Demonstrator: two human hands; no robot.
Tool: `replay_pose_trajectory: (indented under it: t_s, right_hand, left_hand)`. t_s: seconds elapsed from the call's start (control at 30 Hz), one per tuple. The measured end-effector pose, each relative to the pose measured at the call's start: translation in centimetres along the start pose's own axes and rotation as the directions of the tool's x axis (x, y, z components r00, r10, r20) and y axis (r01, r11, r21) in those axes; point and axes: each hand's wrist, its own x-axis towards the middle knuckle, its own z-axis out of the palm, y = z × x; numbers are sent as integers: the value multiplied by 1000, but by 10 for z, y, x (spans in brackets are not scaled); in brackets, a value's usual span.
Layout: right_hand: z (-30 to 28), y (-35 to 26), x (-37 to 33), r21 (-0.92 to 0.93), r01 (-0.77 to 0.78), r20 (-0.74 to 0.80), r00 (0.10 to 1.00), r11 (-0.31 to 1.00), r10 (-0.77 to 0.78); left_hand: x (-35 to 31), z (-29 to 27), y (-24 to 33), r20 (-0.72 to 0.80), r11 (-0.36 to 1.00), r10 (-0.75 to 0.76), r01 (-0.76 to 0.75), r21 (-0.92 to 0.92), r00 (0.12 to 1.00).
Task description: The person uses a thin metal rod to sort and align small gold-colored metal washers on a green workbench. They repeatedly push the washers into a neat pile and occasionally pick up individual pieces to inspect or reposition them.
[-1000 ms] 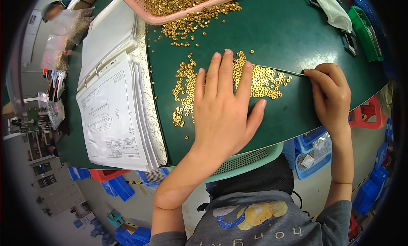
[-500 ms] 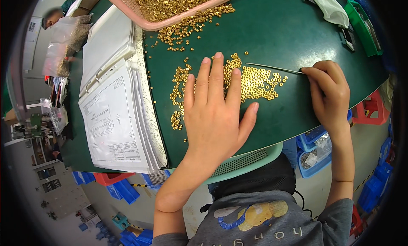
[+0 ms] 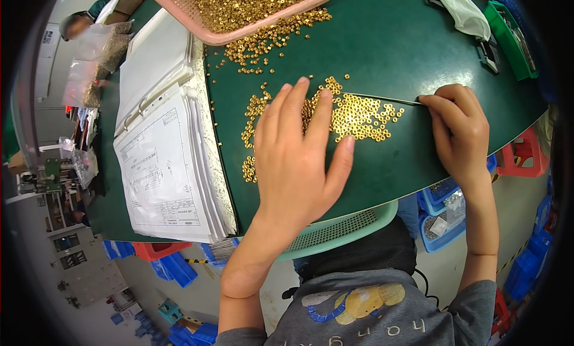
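Nuts [image 3: 359, 116] lie on the green table [image 3: 388, 47] under and beside the left hand [image 3: 292, 172], unclenched, its outer fingers bunched closer than before. The right hand [image 3: 460, 125] pinches a thin metal rod [image 3: 382, 98]. The nuts are shiny, gold and holed.

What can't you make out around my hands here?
In the head view:
How many small gold rings lie beneath the left hand: hidden by it.
Grip end of the thin rod: hidden inside the right hand.
Far side of the pink basket: cut off by the top edge.
Whether the rings are threaded: too small.
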Motion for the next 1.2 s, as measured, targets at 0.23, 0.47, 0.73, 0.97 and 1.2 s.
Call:
replay_pose_trajectory:
  t_s: [0.23, 0.47, 0.73, 0.97, 1.2]
  right_hand:
    - [2, -7, 5, -8, 38, 51, 998, 999, -38]
    - [7, -20, 6, -3, 92, 78, 993, 996, -91]
    - [6, -46, -3, 17, 103, 126, 986, 994, -105]
    - [10, -77, -21, -40, 80, 129, 989, 996, -74]
    - [15, -97, -28, -57, 25, 99, 995, 998, -19]
  left_hand:
    - [-29, -18, -14, -101, 998, -49, 45, -41, 994]
    - [-75, -19, -19, -208, 981, -194, 186, -56, 959]
    - [-81, -9, -15, -288, 984, -176, 181, -10, 941]
    - [-82, -6, -16, -269, 982, -186, 186, -26, 945]
    - [-83, -5, -16, -243, 982, -190, 184, -47, 951]
